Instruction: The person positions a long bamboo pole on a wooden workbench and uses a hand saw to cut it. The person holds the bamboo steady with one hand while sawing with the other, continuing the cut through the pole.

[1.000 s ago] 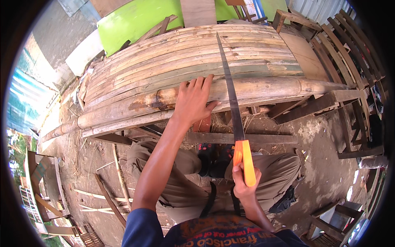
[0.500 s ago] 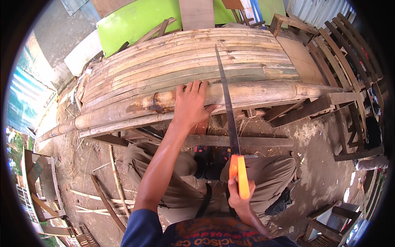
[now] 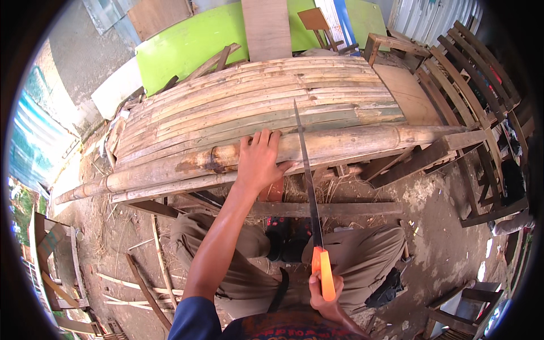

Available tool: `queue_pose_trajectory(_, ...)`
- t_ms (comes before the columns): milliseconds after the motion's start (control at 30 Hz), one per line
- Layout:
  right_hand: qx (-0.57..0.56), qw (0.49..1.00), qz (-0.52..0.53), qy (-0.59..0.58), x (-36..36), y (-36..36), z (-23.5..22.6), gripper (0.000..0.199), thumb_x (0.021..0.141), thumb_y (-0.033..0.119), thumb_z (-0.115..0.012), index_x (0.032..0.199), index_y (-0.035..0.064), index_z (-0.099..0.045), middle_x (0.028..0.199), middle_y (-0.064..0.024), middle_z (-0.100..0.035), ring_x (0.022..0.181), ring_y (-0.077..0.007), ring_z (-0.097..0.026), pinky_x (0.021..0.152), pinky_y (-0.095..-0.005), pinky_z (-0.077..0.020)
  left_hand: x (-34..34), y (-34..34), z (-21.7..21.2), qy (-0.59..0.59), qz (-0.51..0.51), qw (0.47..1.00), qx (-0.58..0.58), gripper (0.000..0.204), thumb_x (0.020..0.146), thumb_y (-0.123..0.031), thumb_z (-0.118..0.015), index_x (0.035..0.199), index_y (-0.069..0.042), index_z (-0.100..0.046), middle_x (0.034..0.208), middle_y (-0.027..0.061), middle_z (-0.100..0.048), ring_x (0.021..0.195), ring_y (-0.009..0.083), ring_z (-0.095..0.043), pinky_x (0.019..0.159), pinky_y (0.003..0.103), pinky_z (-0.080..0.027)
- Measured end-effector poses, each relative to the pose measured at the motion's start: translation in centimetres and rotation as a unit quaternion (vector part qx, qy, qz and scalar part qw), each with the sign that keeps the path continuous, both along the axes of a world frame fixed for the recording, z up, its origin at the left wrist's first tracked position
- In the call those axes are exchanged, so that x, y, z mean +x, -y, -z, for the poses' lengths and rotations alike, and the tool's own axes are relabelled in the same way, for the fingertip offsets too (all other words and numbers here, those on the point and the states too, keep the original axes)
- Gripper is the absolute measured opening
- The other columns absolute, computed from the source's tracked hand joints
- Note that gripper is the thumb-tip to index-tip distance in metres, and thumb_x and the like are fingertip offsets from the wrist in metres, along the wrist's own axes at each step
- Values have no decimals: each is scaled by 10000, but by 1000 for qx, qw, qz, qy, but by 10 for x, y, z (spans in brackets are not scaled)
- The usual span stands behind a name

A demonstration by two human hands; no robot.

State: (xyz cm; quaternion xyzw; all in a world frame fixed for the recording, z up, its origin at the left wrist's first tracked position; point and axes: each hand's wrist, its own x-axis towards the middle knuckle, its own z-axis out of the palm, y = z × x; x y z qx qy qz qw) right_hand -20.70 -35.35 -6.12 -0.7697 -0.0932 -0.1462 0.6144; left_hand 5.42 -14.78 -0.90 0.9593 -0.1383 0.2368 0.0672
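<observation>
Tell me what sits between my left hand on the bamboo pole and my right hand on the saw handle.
In the head view, the saw blade spans most of it, running from the bamboo pole beside the left hand back to the right hand.

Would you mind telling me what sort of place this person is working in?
Most likely an outdoor bamboo or furniture workshop yard: split bamboo slats are stacked on a rack, wooden frames stand on bare dirt, and the left hand steadies a bamboo pole under a handsaw.
</observation>
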Motion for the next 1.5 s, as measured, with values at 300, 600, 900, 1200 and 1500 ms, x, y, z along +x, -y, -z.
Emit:
queue_pose_trajectory(300, 134, 985, 14, -112, 69, -25, -4, 346, 907, 68, -677, 622, 23, -485, 506, -10, -410, 451, -97, -359, 438, -317, -296, -5, -6, 5, -28, 1, 1000, -9, 759, 699, -521, -821, 1260, -67, -584, 1113, 105, -600, 1103, 286, -577, 940, 455, -413)
queue_pose_trajectory(600, 162, 977, 17, -139, 93, -31, -20, 336, 922, 90, -689, 643, 37, -510, 524, 45, -418, 493, -49, -374, 451, -293, -294, -6, -1, 5, -18, -1, 1000, -19, 764, 678, -503, -839, 1256, -70, -593, 1115, 107, -597, 1084, 287, -586, 936, 434, -426)
queue_pose_trajectory(900, -38, 999, 31, 17, -1, 1, -4, 182, 869, 52, -650, 706, 0, -587, 545, -64, -485, 452, -178, -485, 463, -317, -398, -6, 3, -5, -45, -19, 998, -31, 770, 661, -478, -859, 1260, -75, -591, 1123, 115, -595, 1097, 290, -582, 942, 433, -411)
queue_pose_trajectory(1200, 64, 996, 18, -61, 109, -39, -26, 343, 909, 107, -695, 642, 29, -495, 514, -25, -407, 459, -102, -359, 437, -315, -312, -2, -7, -3, -91, -11, 996, -21, 742, 616, -446, -889, 1205, -70, -637, 1144, 117, -607, 1137, 276, -580, 944, 434, -429)
queue_pose_trajectory(1500, -6, 999, 0, -31, 62, -24, -21, 279, 887, 44, -649, 639, 42, -520, 515, -60, -433, 415, -182, -439, 429, -331, -353, 7, 1, -2, -67, -30, 997, 3, 627, 590, -506, -887, 956, -70, -624, 933, 89, -685, 911, 284, -687, 847, 441, -499)
